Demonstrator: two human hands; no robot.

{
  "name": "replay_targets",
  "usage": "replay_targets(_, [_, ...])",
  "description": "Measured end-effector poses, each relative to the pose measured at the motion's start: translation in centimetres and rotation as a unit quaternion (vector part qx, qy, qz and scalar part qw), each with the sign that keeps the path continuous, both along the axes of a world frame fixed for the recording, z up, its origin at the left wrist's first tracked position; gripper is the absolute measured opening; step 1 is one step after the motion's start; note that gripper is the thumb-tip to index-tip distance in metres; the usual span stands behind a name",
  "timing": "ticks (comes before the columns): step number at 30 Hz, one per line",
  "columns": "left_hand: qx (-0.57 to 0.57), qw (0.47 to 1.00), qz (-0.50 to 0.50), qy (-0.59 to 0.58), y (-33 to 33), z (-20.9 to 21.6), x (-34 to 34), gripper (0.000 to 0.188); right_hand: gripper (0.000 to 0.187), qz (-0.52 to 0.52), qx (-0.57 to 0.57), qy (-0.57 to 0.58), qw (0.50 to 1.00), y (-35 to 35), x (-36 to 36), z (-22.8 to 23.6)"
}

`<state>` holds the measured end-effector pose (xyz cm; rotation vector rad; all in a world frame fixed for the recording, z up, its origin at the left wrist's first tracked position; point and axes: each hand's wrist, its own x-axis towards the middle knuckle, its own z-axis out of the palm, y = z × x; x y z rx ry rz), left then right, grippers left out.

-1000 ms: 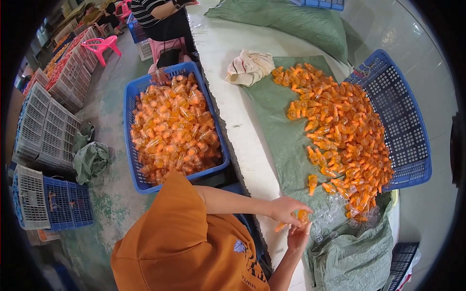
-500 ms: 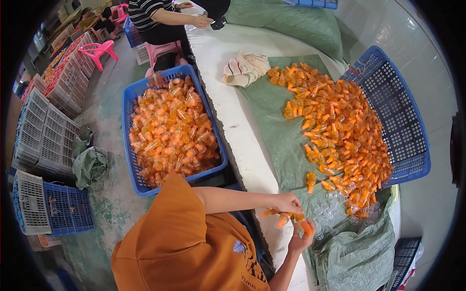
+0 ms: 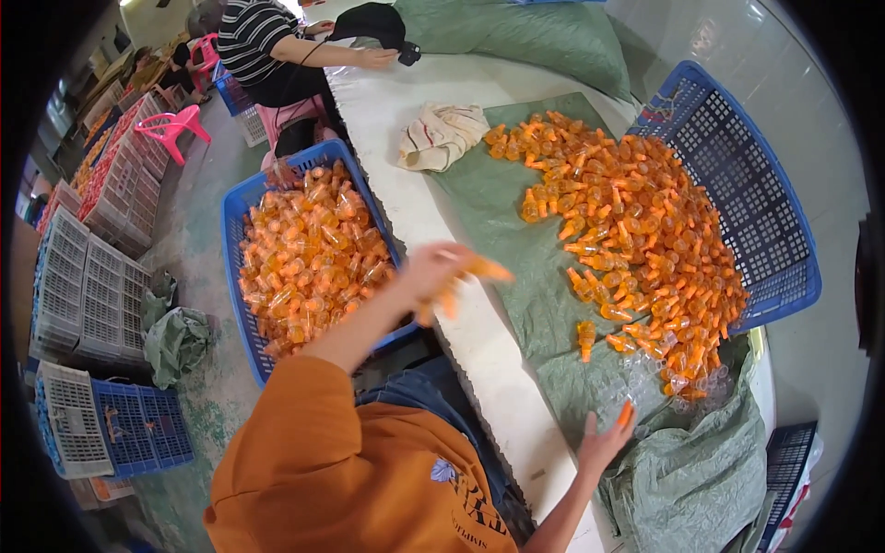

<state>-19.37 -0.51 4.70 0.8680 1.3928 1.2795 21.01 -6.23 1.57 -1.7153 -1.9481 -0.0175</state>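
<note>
My left hand, blurred by motion, is closed around several small orange bottles above the table edge, beside the blue crate. That crate is heaped with clear-covered orange bottles. Over the table's near part is my right hand, with a small orange piece at its fingers; whether this is a whole bottle or just its top, I cannot tell. Beyond it spreads a large pile of orange bottles on a green sheet. Clear plastic covers lie at the pile's near end.
A tipped blue basket stands behind the pile. A striped cloth and crumpled green sacking lie on the white table. Another person sits at the far end. Stacked crates line the left floor.
My hands have parted. The left swung away to the left toward the crate with the bottles, while the right moved slightly right. The view has shifted a little.
</note>
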Motion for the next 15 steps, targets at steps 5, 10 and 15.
replay_targets(5, [-0.092,0.933,0.247,0.246,-7.0,-4.9,-17.1,0.035,0.065,-0.074,0.004,-0.026,0.997,-0.9,3.0,-2.8])
replay_targets(10, [-0.180,0.588,0.184,0.767,-8.1,-6.6,-16.1,0.043,0.055,-0.032,0.002,-0.034,0.999,0.7,2.2,-4.1])
replay_targets(15, [0.203,0.828,0.104,0.512,5.4,-3.1,-4.4,0.036,0.046,-0.006,0.018,-0.003,1.000,1.9,1.3,-4.2])
